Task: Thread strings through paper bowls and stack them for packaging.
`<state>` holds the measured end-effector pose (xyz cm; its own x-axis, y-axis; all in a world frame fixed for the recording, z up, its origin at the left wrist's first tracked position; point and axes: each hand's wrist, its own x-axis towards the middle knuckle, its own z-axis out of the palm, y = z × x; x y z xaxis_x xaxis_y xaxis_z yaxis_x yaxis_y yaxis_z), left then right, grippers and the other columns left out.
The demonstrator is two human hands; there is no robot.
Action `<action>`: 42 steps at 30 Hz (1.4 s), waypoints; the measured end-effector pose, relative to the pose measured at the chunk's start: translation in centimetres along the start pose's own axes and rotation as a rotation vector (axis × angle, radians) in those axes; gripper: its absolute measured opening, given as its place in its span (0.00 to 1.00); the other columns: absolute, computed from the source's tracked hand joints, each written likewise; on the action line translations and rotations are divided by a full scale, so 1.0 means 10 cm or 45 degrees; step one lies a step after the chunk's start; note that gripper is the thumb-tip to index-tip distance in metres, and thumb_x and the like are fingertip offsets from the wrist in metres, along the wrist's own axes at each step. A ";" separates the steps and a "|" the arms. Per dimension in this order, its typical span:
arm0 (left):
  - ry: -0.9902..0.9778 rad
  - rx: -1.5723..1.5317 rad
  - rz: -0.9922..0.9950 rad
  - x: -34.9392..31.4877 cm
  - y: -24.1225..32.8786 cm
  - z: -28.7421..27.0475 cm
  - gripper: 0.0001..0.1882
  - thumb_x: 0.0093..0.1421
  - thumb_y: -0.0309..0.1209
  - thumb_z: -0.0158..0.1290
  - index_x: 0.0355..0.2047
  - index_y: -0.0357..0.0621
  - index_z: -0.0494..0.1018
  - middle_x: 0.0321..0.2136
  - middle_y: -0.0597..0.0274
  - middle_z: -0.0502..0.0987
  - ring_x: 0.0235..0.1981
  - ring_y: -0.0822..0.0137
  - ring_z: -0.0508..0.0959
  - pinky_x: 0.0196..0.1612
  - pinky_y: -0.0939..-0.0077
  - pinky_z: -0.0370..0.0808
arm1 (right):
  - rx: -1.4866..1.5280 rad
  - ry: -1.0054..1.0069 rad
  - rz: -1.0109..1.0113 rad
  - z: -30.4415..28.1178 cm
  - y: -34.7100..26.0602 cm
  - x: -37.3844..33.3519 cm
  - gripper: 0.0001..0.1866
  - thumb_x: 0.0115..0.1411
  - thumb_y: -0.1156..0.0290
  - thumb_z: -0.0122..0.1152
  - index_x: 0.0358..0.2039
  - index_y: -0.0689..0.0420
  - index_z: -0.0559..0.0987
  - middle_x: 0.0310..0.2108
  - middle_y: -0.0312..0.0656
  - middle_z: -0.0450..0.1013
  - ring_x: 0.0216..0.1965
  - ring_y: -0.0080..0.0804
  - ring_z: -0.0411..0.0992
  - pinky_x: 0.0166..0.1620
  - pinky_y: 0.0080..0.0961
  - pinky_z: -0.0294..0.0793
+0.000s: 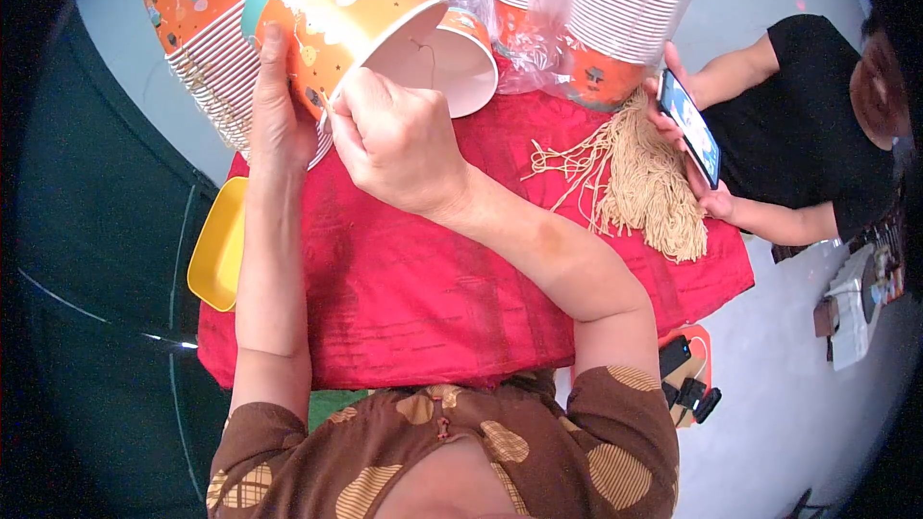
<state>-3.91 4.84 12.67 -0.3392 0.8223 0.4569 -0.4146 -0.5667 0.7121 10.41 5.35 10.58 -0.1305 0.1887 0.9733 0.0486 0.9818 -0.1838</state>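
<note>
A red cloth-covered table (433,327) stretched before stacked orange paper buckets (210,67) along its far side. One tilted orange-and-teal paper bucket (336,14) hung above the far left, and a tan string bundle (654,178) lay right. The left hand (278,125) gripped the bucket's left side; the right hand (404,139) curled into a fist at its rim, any contents hidden.

Bright, cool light washes the floor (769,394) beyond the right edge of the red-covered table (423,327), while the dark green sheet (106,202) past its left edge sinks into dim grain. Glare spots the orange paper bucket (336,5) and clear plastic wrap (538,53) toward the far edge, and soft shadow darkens the table's left half. Fisheye distortion bows the table's edges inside black, vignetted corners.
</note>
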 end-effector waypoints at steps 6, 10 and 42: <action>0.077 0.186 0.007 0.01 0.00 -0.01 0.33 0.59 0.48 0.57 0.57 0.40 0.64 0.51 0.54 0.74 0.47 0.62 0.77 0.52 0.65 0.75 | -0.010 -0.021 -0.003 -0.03 -0.02 0.01 0.08 0.50 0.80 0.60 0.25 0.59 0.69 0.19 0.45 0.70 0.20 0.45 0.73 0.23 0.37 0.71; 0.070 0.131 0.144 0.02 0.02 0.05 0.27 0.59 0.41 0.59 0.51 0.37 0.66 0.43 0.56 0.76 0.40 0.69 0.79 0.44 0.74 0.78 | -0.104 -0.080 -0.052 -0.07 -0.02 0.01 0.07 0.49 0.78 0.60 0.26 0.58 0.70 0.20 0.44 0.69 0.19 0.42 0.72 0.21 0.35 0.71; 0.034 -0.051 0.091 -0.11 0.40 0.14 0.33 0.60 0.52 0.53 0.59 0.44 0.63 0.52 0.56 0.73 0.50 0.64 0.77 0.51 0.64 0.77 | -0.263 0.081 0.318 -0.62 0.35 0.39 0.06 0.54 0.80 0.56 0.33 0.63 0.78 0.30 0.49 0.76 0.31 0.44 0.75 0.36 0.32 0.74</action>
<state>-3.96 1.71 15.77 -0.3914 0.7784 0.4908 -0.4219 -0.6258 0.6561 16.22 9.39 14.61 -0.0277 0.4149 0.9094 0.2723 0.8785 -0.3925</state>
